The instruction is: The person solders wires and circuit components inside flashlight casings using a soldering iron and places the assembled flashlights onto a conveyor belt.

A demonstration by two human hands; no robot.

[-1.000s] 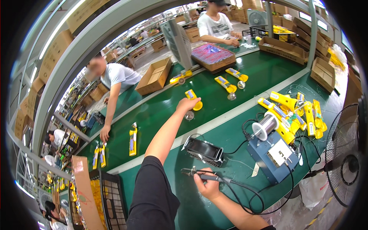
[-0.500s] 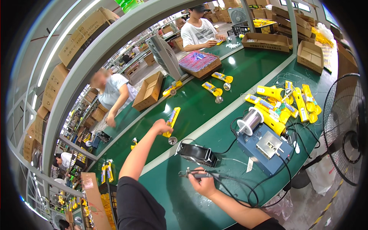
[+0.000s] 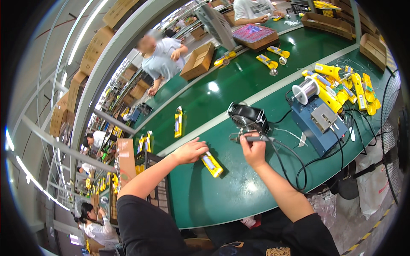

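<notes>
My left hand (image 3: 191, 151) is closed over one end of an opened yellow flashlight housing (image 3: 212, 165), which rests on the green bench with a bluish cylindrical cell inside. The flashlight's other end lies under my fingers, hidden. In my right hand (image 3: 255, 151) is a soldering iron (image 3: 258, 138), gripped by its dark handle, with its metal front end pointing left. Its black cable runs to a blue soldering station (image 3: 318, 126). Just beyond the iron stands a small black fan (image 3: 247, 117).
A solder wire spool (image 3: 306, 90) sits by the station, with a heap of yellow flashlight housings (image 3: 341, 87) behind. Across a metal strip, the green conveyor belt (image 3: 209, 100) carries more housings, including one (image 3: 178, 121) at left. A black crate (image 3: 156, 187) borders the bench. Co-workers sit opposite.
My left hand has drawn the flashlight off the belt, across the metal strip, onto the near bench. My right hand still holds the soldering iron. The whole view has shifted leftward.
</notes>
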